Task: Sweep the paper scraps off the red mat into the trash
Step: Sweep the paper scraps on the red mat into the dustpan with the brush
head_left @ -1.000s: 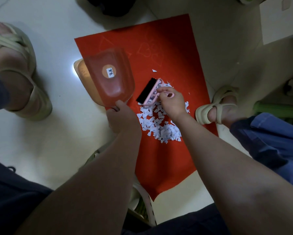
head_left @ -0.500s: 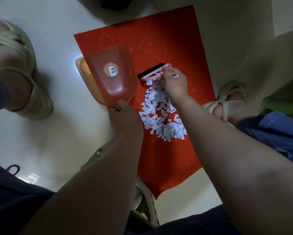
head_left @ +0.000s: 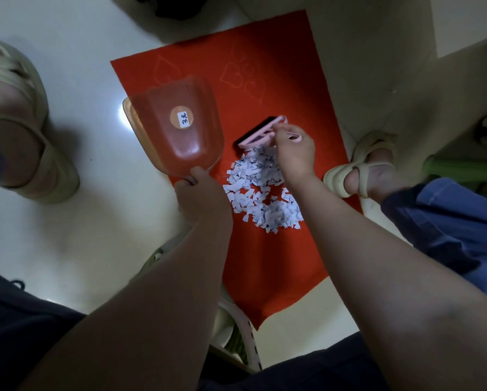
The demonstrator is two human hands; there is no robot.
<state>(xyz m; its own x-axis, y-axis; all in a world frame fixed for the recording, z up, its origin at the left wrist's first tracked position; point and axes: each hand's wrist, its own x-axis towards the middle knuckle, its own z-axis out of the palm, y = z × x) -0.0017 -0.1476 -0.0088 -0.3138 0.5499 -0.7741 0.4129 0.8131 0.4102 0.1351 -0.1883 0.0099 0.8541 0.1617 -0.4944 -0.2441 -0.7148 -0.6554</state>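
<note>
A red mat (head_left: 279, 263) lies on the pale floor. A heap of white paper scraps (head_left: 260, 194) sits on its middle. My right hand (head_left: 294, 152) grips a small pink brush (head_left: 260, 132) with black bristles, set at the far edge of the heap. My left hand (head_left: 201, 194) holds the handle of a translucent pink dustpan (head_left: 177, 125), which is raised over the mat's left edge, left of the scraps, with a round sticker on it.
Two sandalled feet flank the mat: one (head_left: 19, 122) at the far left, another (head_left: 369, 170) touching the mat's right edge beside a blue trouser leg (head_left: 448, 221). A white slatted basket (head_left: 245, 334) peeks out under my left arm. A dark object (head_left: 174, 7) lies beyond the mat.
My right hand moved the brush from over the heap out to its far edge, then drew it slightly back. The dustpan has stayed raised in my left hand.
</note>
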